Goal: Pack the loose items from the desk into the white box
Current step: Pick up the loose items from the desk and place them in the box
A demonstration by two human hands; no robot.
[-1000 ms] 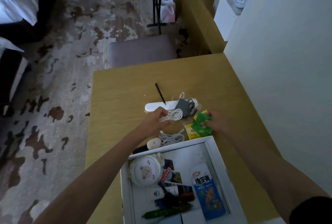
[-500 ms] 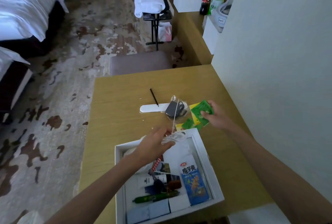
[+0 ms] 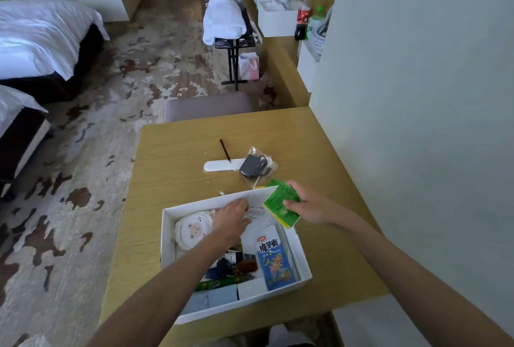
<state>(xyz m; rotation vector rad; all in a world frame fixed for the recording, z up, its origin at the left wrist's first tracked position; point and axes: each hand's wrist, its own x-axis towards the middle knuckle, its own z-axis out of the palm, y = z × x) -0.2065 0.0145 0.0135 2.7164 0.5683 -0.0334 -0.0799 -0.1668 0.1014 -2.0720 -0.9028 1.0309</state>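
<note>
The white box point(image 3: 303, 259) near the front edge of the surface point(image 3: 178, 168) is already quite full. The left hand point(image 3: 232, 220) is inside, its fingers closed on a white cable point(image 3: 257, 212). The right hand point(image 3: 311, 206) pinches green packets point(image 3: 281, 203) over the far right corner, long axis pointing away and left. Outside the box lie a pen point(image 3: 224, 150), a white flat bar point(image 3: 222, 165) and a bagged charger point(image 3: 254, 166).

Inside the white box point(image 3: 167, 238) on the desk point(image 3: 172, 168), the left hand point(image 3: 232, 220) holds a white cable point(image 3: 257, 211), and the right hand point(image 3: 311, 207) grips green packets point(image 3: 281, 203) above the box's far right corner.
</note>
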